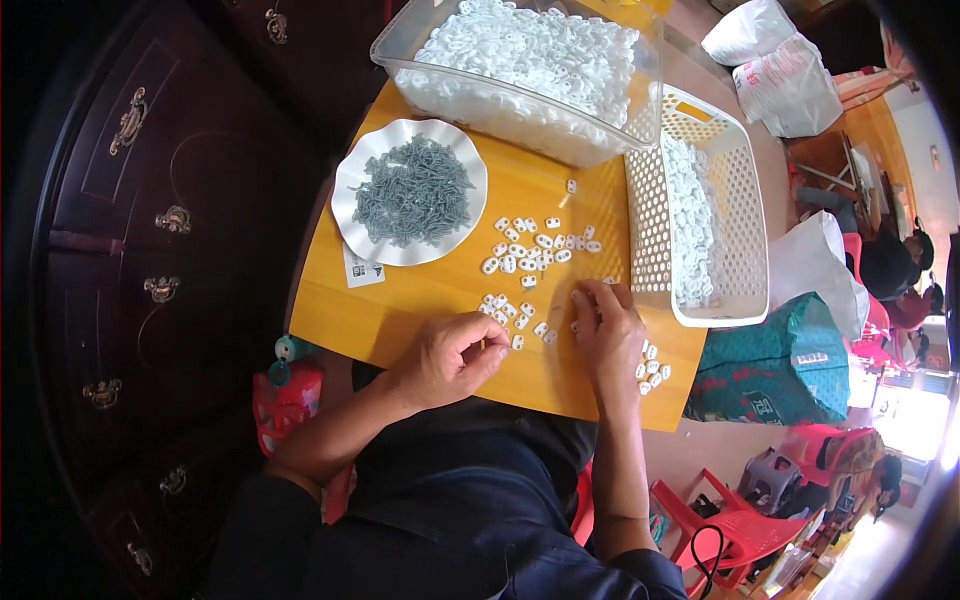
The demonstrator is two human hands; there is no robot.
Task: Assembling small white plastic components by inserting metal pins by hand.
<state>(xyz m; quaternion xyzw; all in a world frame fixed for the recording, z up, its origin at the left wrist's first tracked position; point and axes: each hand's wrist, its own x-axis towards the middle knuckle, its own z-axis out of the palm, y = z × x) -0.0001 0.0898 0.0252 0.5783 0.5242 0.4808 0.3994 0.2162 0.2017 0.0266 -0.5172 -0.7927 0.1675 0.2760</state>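
My left hand [455,358] is over the front of the yellow table, its thumb and fingers curled together; whatever they pinch is too small to make out. Beside it lies a loose group of small white plastic pieces [508,309], each with two holes. To the right, my right hand [612,335] reaches down to the tabletop with bent fingers, closed at a small white piece partly hidden by the fingertips. More white pieces [527,265] are scattered beyond both hands, and another group [650,368] lies right of my right wrist. A wavy-rimmed white plate [345,200] holds a heap of grey screws [412,190].
A clear plastic bin [520,115] full of white pieces stands at the table's far side. Right of it, a white perforated basket [742,230] holds more. A printed card [362,270] lies by the plate. Dark drawers [130,200] flank the left; bags [775,360] and red chairs [735,525] the right.
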